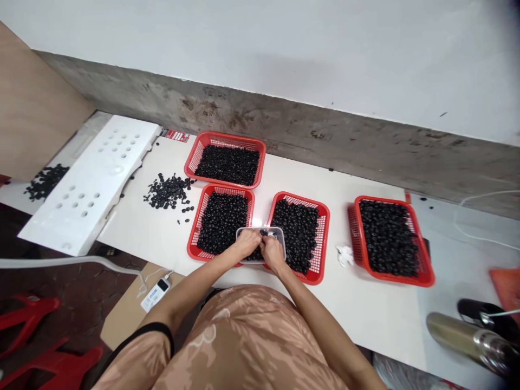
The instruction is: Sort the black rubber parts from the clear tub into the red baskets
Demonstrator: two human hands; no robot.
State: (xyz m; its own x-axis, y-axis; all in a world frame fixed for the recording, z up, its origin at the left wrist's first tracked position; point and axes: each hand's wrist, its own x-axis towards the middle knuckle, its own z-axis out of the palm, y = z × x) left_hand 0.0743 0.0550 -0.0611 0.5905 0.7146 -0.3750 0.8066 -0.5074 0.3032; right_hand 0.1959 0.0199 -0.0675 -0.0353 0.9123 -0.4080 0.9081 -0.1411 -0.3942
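My left hand and my right hand meet over a clear plastic container with small black parts in it. The fingers of both hands are closed and pinched close together; what they hold is too small and covered to make out. The container sits at the near edges of two red baskets of small black round parts: the left basket and the right basket. Behind the left one stands a third red basket, filled with smaller-looking black pieces.
A loose pile of black parts lies left of the baskets. Farther left is a white panel with holes. On the right are a crumpled white tissue, another red basket and a metal flask. A wall closes the back.
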